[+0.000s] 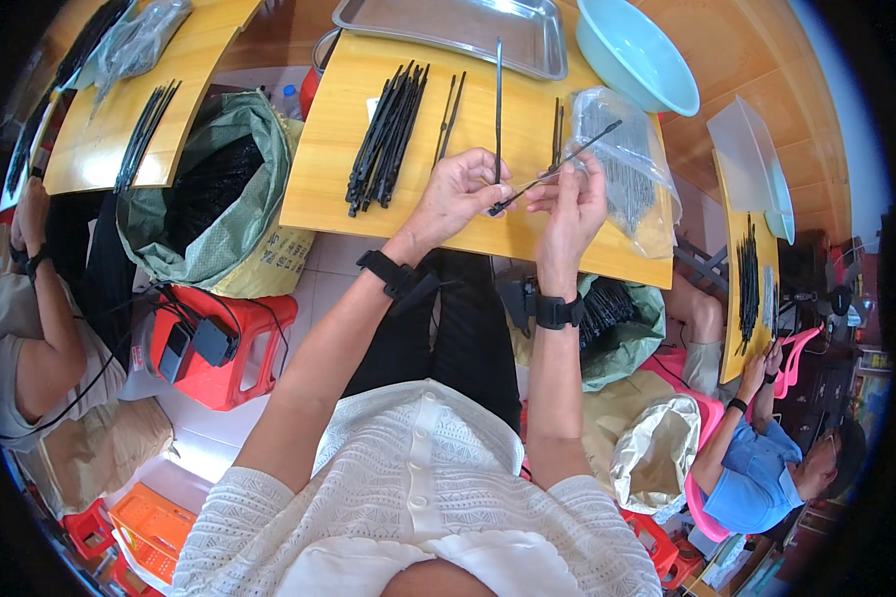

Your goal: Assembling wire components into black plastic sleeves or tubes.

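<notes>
My left hand (455, 202) is closed in a pinch on the lower end of a thin black rod (498, 95), which stands upright from the fingers. A second thin black rod (599, 134) slants up to the right, held between the fingers of my right hand (574, 199). Its lower end reaches to my left fingertips; whether the two rods touch there I cannot tell. Both hands are over the near edge of the yellow table (318, 179). A bundle of black rods (386, 139) lies to the left, with a few loose rods (450, 117) beside it.
A clear plastic bag of thin grey pieces (627, 189) lies at the table's right. Behind are a metal tray (458, 22) and a light-blue basin (635, 60). Green sacks (259, 129) stand below, near a red stool (234, 368). Other people work at tables on both sides.
</notes>
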